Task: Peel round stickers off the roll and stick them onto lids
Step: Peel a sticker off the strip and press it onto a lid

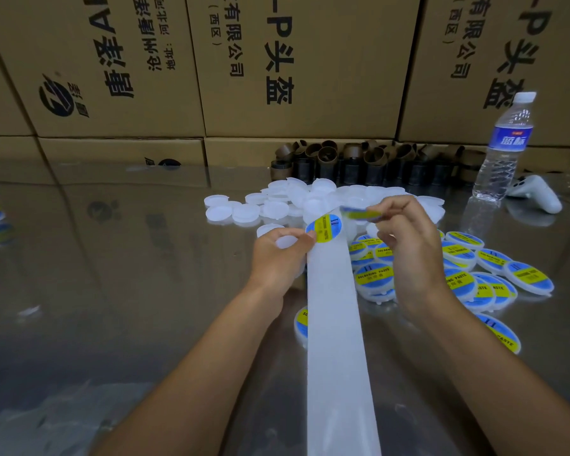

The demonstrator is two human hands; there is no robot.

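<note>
My left hand (278, 255) grips a single white lid (285, 241) together with the edge of the backing strip (334, 324), thumb touching the round sticker (323, 228) at the strip's far end. My right hand (408, 238) pinches a peeled sticker (359, 213) just beside it. A heap of bare lids (277, 205) lies behind; stickered lids (494, 268) spread under and right of my right hand on the shiny table (112, 291).
</note>
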